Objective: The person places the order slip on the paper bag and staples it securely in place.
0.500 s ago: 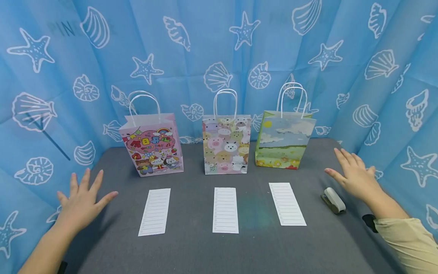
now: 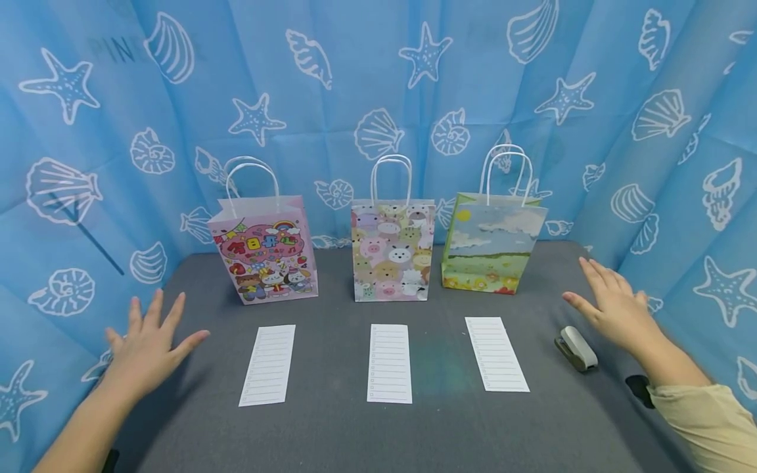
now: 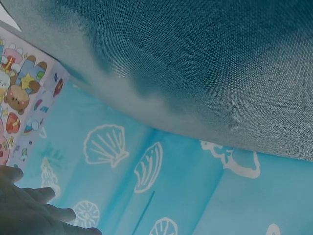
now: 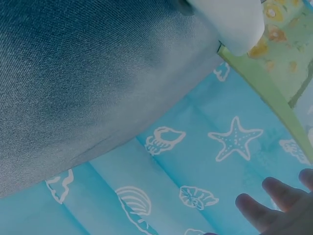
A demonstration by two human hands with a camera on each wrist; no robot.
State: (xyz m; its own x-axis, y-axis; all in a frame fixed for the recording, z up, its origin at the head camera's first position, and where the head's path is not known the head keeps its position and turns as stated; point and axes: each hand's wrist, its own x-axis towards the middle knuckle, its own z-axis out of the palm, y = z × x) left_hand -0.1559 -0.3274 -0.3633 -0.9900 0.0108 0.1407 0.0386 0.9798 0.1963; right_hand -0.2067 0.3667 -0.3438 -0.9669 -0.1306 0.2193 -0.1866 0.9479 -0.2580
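My left hand [image 2: 144, 351] is held over the left side of the table with fingers spread, holding nothing. Nearest to it are a pink cartoon paper bag [image 2: 266, 256] and a lined paper slip [image 2: 267, 365]. On the other side my right hand [image 2: 618, 315], also spread and holding nothing, hovers above a white and grey stapler [image 2: 576, 349]. The stapler's white top [image 4: 234, 22] shows large in the right wrist view. Beside it lie another lined slip [image 2: 497, 355] and, farther back, a green landscape paper bag [image 2: 493, 246].
A paper bag with animal faces [image 2: 391, 253] stands upright in the middle, a third lined slip [image 2: 389, 363] in front of it. All rest on a dark grey table [image 2: 331, 433]. A blue curtain with shells and starfish [image 2: 331, 85] hangs behind and along both sides.
My left hand has shifted very slightly to the right. The head view has tilted a little; the bags, slips and stapler stay where they were.
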